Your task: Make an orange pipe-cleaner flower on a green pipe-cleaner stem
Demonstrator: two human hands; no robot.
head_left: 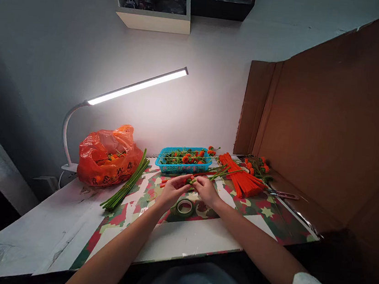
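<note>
Both my hands meet over the middle of the table, in front of a blue basket. My left hand point(173, 191) is closed, pinching a small orange flower point(190, 180) with green at its base. Fingers of my right hand point(205, 191) close on the green part of the same flower, and a green stem runs out behind that hand. Fine detail between the fingertips is too small to make out. Just below the hands lies a roll of green tape point(184, 207). Orange fuzzy sticks point(245, 180) lie in a bundle to the right.
The blue basket point(182, 167) holds several orange flowers with green stems. A red plastic bag point(104, 163) and a bundle of green stems point(126, 184) lie left. More orange flowers point(257, 167) and a cutting tool point(284, 195) are right, by a cardboard panel point(316, 120). A lamp point(137, 88) shines above.
</note>
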